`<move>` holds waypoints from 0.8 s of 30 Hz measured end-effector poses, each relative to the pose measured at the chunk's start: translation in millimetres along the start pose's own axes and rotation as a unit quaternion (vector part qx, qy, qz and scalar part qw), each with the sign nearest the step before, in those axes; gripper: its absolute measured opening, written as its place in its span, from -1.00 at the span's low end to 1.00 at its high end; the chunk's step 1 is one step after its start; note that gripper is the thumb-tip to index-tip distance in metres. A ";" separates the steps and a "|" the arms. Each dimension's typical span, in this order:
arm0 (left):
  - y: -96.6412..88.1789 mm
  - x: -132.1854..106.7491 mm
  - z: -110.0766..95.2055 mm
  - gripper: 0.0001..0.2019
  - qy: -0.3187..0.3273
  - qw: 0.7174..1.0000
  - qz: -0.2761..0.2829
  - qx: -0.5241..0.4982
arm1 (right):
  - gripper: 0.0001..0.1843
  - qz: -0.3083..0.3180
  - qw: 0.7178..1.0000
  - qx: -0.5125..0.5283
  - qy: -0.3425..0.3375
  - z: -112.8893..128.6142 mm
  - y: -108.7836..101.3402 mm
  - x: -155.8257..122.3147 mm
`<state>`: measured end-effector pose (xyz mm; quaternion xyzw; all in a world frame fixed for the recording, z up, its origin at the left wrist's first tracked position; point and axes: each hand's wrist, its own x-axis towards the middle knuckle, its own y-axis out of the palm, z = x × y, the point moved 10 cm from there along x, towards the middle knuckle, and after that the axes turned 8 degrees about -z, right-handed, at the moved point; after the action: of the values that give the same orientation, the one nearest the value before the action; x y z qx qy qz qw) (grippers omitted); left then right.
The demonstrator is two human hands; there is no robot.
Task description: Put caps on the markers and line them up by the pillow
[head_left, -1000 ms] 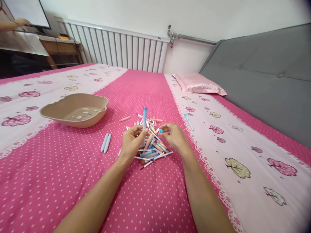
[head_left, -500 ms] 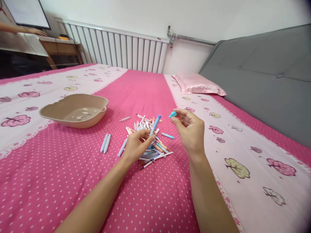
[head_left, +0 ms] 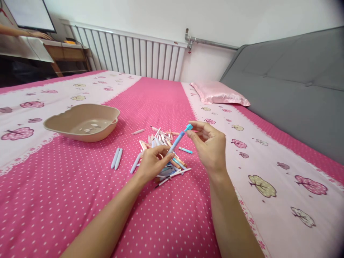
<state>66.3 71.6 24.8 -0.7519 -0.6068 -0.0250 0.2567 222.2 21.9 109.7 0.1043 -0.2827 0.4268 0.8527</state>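
Note:
My left hand [head_left: 154,161] is closed around a light blue pen barrel [head_left: 176,142], tilted up to the right. Between thumb and fingers, my right hand [head_left: 208,143] pinches a small bright blue plug [head_left: 189,127]. The plug's narrow end meets or nearly meets the barrel's upper end; I cannot tell whether it is inside. Below the hands lies a loose pile of pen parts [head_left: 177,163]: white sticks with dark tips and pastel barrels. A short blue tube [head_left: 185,150] lies right of the pile. Two pale closed pens [head_left: 116,158] lie side by side to the left.
A beige basin [head_left: 80,134] holding several small white pieces stands at the left on the pink bedspread [head_left: 158,96]. A pink pillow [head_left: 219,94] lies near the grey headboard [head_left: 290,75]. At far left, another person's hand [head_left: 40,35] rests on a desk by a monitor.
My left hand has tipped the pen barrel rightward, bringing its upper end up to the blue plug. My right hand has shifted the plug slightly left.

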 end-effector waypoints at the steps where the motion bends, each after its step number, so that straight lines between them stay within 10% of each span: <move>1: -0.1 0.0 -0.1 -0.68 -0.001 1.000 0.000 0.000 | -0.75 0.000 1.000 -0.006 -0.002 0.2 0.2 -0.1; 24: -0.2 -0.3 1.2 -0.66 -0.010 1.000 -0.002 -0.015 | -0.69 0.046 0.990 -0.109 -0.079 17.5 11.4 -4.7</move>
<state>65.7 71.8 23.8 -0.7544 -0.6106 -0.0275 0.2394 204.1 18.4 120.7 0.0306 -0.3988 0.4227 0.8132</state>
